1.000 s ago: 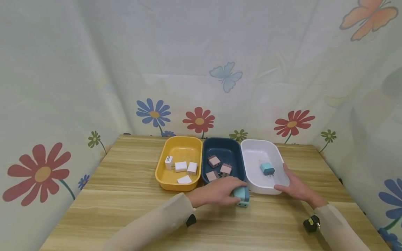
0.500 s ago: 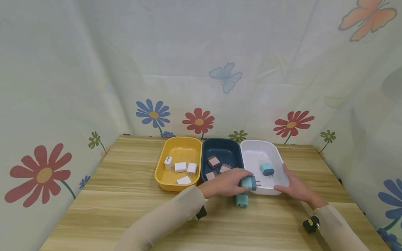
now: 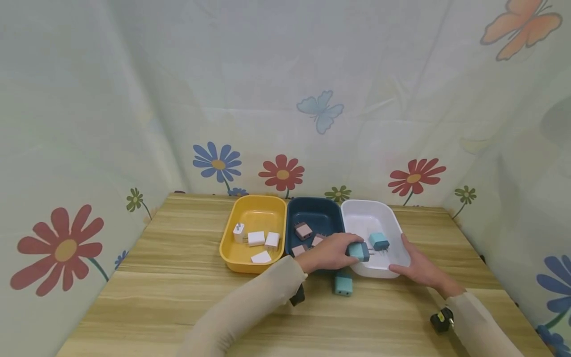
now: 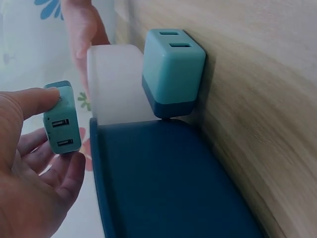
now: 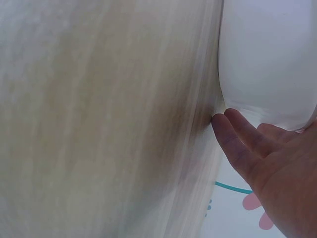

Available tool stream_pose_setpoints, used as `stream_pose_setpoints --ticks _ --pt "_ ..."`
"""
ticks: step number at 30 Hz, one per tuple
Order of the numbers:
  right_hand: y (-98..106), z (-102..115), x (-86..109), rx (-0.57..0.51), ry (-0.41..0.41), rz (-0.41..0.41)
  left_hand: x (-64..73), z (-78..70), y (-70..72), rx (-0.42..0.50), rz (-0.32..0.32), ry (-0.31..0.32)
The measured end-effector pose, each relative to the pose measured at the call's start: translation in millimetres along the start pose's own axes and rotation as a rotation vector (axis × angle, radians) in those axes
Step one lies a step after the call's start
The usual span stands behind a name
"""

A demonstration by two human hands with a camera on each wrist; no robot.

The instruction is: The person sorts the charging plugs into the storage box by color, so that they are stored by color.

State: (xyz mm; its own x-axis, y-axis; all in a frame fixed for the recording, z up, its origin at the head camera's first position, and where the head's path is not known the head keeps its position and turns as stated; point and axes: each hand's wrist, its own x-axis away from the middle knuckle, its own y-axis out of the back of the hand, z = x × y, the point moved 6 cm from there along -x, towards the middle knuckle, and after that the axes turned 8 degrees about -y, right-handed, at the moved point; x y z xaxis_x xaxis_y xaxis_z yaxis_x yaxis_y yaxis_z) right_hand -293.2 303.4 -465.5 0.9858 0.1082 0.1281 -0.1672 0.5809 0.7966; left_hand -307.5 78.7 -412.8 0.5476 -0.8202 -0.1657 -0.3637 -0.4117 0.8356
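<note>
My left hand (image 3: 327,254) pinches a teal USB wall charger (image 3: 358,252) between thumb and fingers, over the front left part of the white bin (image 3: 373,272). Its two USB ports face the left wrist camera, and its prongs point right. Another teal charger (image 3: 379,241) lies inside the white bin. A third teal charger (image 4: 173,69) stands on the table in front of the bins. My right hand (image 3: 421,265) rests against the white bin's front right corner, thumb toward the front rim. In the right wrist view, its fingers (image 5: 242,144) lie nearly straight along the bin's side.
Left of the white bin stand a dark blue bin (image 3: 315,202) with several pink chargers and a yellow bin (image 3: 252,267) with several white chargers. All three bins stand side by side on the wooden table (image 3: 147,297). A flowered cloth (image 3: 250,59) hangs behind.
My left hand has lifted a teal charger off the table and carried it up and right to over the white bin. The charger left on the table shows fully. My right hand stays put.
</note>
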Motion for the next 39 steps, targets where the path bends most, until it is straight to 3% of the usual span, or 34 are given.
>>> stream_pose_setpoints --ticks 23,39 --pt "0.6 -3.6 -0.1 -0.007 0.018 -0.009 -29.0 19.2 -13.7 -0.022 -0.014 0.088" --pt "-0.1 -1.8 -0.2 -0.007 0.006 -0.007 -37.0 36.5 -13.8 -0.007 -0.024 0.156"
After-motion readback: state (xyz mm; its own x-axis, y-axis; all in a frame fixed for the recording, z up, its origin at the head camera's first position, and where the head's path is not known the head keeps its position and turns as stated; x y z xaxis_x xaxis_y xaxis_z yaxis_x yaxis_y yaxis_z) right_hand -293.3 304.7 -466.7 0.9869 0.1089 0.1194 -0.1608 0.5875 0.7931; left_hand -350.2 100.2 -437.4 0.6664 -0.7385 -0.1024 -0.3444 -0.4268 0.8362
